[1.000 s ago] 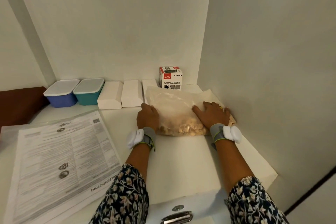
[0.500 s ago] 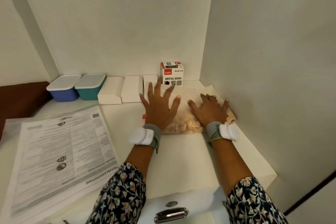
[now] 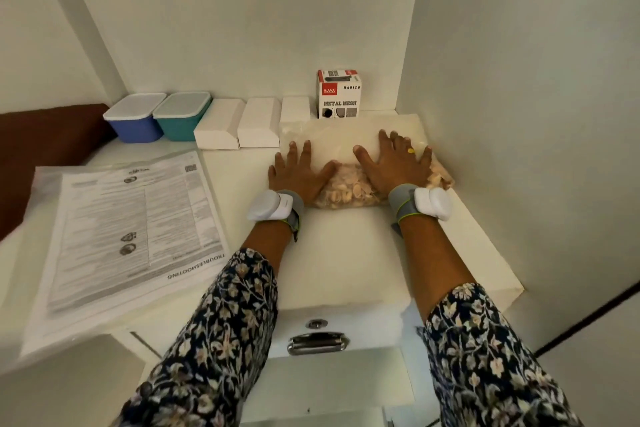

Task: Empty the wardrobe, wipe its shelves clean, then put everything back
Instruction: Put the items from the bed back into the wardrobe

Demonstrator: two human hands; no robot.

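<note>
A clear plastic bag (image 3: 346, 184) with pale tan pieces inside lies flat on the white wardrobe shelf (image 3: 332, 253), near its right wall. My left hand (image 3: 298, 173) lies flat on the bag's left side, fingers straight and spread. My right hand (image 3: 391, 163) presses flat on the bag's right part, fingers spread toward the back. A small white and red box marked METAL MESH (image 3: 339, 94) stands just behind the bag, against the back wall.
Along the back stand a blue tub (image 3: 135, 118), a teal tub (image 3: 181, 116) and three white boxes (image 3: 239, 123). A printed sheet in a plastic sleeve (image 3: 128, 229) covers the shelf's left front. A drawer with a metal handle (image 3: 317, 343) sits below.
My left hand went from curled on the bag's left edge to flat and spread, then slid slightly left. The right hand spread flatter on the bag.
</note>
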